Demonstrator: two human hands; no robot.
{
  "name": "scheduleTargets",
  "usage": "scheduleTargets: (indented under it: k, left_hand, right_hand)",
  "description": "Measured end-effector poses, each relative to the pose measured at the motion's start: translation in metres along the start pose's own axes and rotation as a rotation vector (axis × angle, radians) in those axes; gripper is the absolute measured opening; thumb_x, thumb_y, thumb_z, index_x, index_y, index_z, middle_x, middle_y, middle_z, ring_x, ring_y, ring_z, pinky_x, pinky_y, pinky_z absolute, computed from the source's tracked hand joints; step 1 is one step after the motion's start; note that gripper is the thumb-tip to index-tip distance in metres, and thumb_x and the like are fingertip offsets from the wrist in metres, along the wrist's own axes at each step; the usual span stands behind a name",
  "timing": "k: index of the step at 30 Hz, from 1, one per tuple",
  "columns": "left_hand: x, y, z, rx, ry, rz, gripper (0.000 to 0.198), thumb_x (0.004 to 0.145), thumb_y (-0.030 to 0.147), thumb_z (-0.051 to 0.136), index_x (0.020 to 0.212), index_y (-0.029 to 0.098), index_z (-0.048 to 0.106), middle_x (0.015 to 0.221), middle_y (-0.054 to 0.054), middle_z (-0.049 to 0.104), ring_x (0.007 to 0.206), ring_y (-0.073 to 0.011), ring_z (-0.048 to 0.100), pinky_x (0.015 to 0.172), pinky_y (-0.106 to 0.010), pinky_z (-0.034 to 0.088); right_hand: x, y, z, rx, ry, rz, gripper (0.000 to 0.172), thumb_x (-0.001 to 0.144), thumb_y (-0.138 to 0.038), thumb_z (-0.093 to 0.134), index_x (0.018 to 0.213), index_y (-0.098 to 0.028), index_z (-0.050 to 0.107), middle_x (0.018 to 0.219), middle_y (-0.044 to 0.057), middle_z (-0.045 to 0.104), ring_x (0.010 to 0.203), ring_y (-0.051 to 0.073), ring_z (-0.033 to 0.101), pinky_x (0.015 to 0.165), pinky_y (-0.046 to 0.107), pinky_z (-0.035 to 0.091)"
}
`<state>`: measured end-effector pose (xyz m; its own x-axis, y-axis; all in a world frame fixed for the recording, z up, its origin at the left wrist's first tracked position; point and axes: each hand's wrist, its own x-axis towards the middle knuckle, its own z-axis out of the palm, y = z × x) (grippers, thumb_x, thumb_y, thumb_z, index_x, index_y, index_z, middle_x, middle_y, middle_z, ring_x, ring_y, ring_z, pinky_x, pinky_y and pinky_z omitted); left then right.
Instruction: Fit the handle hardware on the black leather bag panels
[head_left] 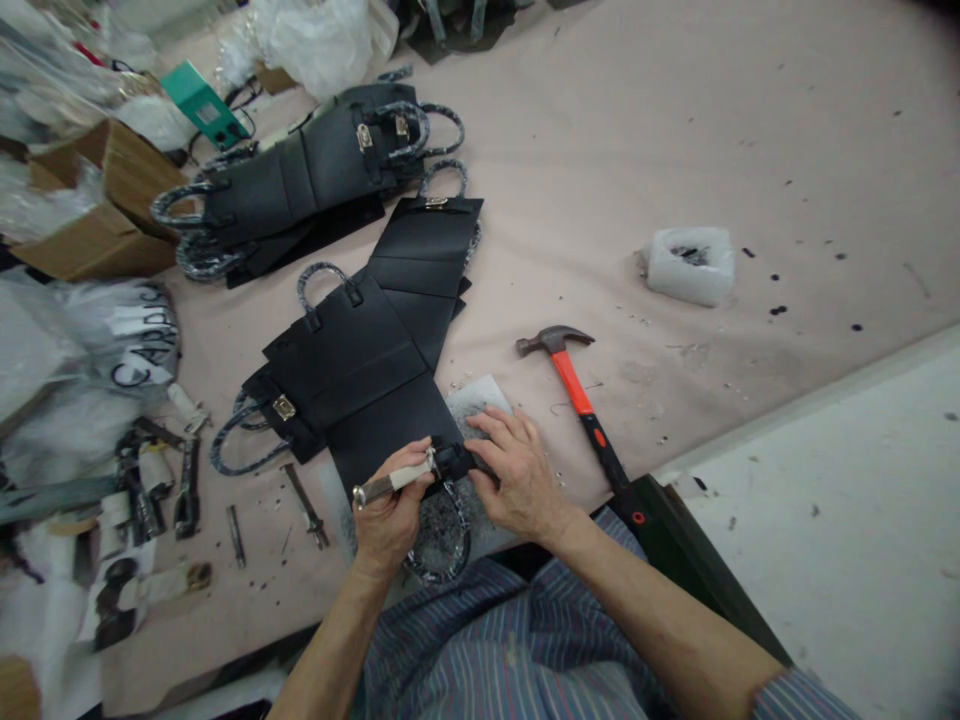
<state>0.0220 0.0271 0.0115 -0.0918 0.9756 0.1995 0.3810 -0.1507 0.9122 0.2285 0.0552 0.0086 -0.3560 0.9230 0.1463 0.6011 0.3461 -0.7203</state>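
My left hand [388, 520] is closed around a punch-like hand tool [395, 482] with a pale wrapped shaft. Its far tip meets a small black leather strap piece [452, 460] at the near edge of a black leather bag panel [390, 420]. The fingers of my right hand [521, 478] are pinched on the strap piece's right end; my fingers partly hide it. A plastic-wrapped bag handle [442, 575] loops down from the panel toward my lap. Beneath the work is a pale, speckled board [480, 395].
A claw hammer [574, 385] with a red and black handle lies to the right. Beyond it sits a white block [691, 265]. Stacked black bags [315, 170] lie at the back left, near a cardboard box [112, 210]. Metal punches [304, 505] and other tools lie at left.
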Motion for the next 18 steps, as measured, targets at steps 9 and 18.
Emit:
scheduleTargets:
  k: [9,18]
  left_hand:
    - [0.0013,0.0024,0.0011,0.059,0.013,-0.008,0.013,0.089,0.024,0.072,0.101,0.019,0.073,0.114,-0.009,0.078,0.107,-0.0237,0.074,0.101,-0.048,0.059]
    - [0.0016,0.0006,0.0041,0.138,0.009,0.015,0.013,0.090,0.025,0.071,0.101,0.020,0.074,0.113,-0.008,0.078,0.108,-0.0232,0.074,0.102,-0.047,0.058]
  right_hand:
    - [-0.0006,0.0003,0.0005,-0.001,0.007,-0.013,0.035,0.082,-0.017,0.064,0.116,-0.022,0.066,0.142,0.010,0.059,0.140,0.032,0.042,0.119,0.057,0.024]
    - [-0.0012,0.0004,0.0004,-0.006,0.017,-0.025,0.035,0.081,-0.017,0.065,0.116,-0.021,0.065,0.142,0.010,0.059,0.140,0.032,0.042,0.119,0.055,0.024]
